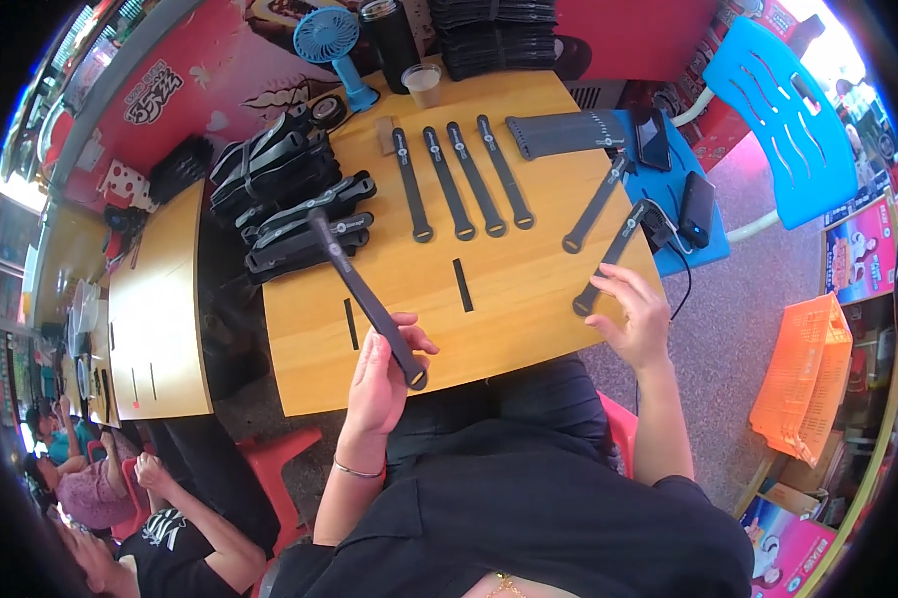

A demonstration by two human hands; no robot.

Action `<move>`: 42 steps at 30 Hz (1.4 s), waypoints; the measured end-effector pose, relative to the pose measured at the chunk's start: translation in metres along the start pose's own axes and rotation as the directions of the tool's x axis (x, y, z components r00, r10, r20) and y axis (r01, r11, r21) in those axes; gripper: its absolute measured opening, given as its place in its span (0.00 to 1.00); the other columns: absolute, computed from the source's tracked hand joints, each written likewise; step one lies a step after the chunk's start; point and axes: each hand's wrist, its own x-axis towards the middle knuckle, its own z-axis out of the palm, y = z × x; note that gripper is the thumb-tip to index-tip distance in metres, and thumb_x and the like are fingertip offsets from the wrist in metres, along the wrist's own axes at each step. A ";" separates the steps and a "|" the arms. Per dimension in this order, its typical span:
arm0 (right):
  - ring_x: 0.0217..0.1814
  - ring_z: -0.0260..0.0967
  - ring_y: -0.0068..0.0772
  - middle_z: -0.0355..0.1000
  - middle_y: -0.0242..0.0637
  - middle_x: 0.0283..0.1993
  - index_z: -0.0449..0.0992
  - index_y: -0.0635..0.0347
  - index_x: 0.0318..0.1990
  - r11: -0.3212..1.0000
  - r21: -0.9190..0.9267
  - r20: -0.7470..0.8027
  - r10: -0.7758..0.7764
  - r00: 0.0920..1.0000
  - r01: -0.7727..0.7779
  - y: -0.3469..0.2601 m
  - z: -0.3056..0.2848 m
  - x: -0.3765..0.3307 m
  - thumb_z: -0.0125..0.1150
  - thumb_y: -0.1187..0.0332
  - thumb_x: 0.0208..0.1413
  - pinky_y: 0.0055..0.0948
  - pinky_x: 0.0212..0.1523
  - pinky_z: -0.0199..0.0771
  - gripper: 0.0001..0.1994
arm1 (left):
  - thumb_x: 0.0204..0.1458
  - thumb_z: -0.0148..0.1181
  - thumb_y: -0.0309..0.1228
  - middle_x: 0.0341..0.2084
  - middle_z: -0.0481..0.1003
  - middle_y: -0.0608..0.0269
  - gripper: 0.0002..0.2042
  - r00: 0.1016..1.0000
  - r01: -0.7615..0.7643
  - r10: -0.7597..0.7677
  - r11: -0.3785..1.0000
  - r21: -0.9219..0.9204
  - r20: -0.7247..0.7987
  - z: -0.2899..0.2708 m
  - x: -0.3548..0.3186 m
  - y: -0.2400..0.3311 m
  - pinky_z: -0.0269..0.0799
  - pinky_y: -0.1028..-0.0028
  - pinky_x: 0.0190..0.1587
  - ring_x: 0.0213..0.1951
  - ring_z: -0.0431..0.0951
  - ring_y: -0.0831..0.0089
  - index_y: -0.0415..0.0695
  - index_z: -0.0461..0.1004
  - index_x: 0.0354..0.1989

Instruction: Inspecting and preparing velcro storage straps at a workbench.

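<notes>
Black rubbery strap [364,289] in your left hand [379,384]: your fingers are curled closed around its lower end near the round loop, and the strap runs up and away toward 11 o'clock, its far end over the pile of black straps [290,189] stacked at the bench's 10 o'clock corner.

Your right hand [636,319] is at 3 o'clock, fingers spread loosely, fingertips touching the ringed end of another strap [611,257] that lies flat on the wooden bench [529,309]; they pinch nothing that you can be sure of. A second loose strap [594,204] lies just beside it, toward 12 o'clock.

Four more straps [459,179] lie in a tidy row near the middle of the bench, side by side and apart from each other. Two short black marks sit on the bench closer to you. Past the row, at 12 o'clock, stand a small cup [423,85], a dark bottle [389,40] and a blue handheld fan [334,50]. A grey pouch [559,132] lies at 1 o'clock, near a phone [653,140] and a power bank [695,207] on a blue stool. A blue plastic chair [783,120] stands at 2 o'clock, an orange crate [803,374] at 4 o'clock.
</notes>
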 end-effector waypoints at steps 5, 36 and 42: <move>0.37 0.75 0.42 0.76 0.40 0.36 0.79 0.56 0.43 0.960 0.255 -0.017 -0.112 0.994 0.113 -0.053 0.005 0.020 0.60 0.55 0.54 0.34 0.36 0.74 0.16 | 0.65 0.32 0.48 0.38 0.70 0.55 0.22 0.998 -0.058 0.060 0.997 -0.051 0.025 0.011 -0.004 -0.010 0.75 0.66 0.40 0.43 0.75 0.60 0.44 0.54 0.58; 0.33 0.77 0.37 0.76 0.41 0.31 0.71 0.56 0.52 0.785 0.613 0.260 -0.093 0.961 -0.089 -0.151 0.074 0.014 0.56 0.79 0.55 0.31 0.32 0.74 0.17 | 0.54 0.56 0.17 0.41 0.75 0.54 0.14 0.908 -0.418 0.394 0.876 -0.241 -0.142 0.006 -0.003 -0.011 0.78 0.64 0.48 0.49 0.76 0.61 0.42 0.65 0.48; 0.32 0.77 0.36 0.76 0.41 0.32 0.72 0.58 0.52 0.774 0.625 0.249 -0.070 0.966 -0.105 -0.153 0.076 0.014 0.55 0.80 0.55 0.31 0.32 0.74 0.16 | 0.52 0.58 0.15 0.41 0.74 0.55 0.14 0.875 -0.467 0.450 0.882 -0.066 -0.178 0.006 -0.002 -0.016 0.75 0.70 0.49 0.49 0.76 0.64 0.39 0.67 0.46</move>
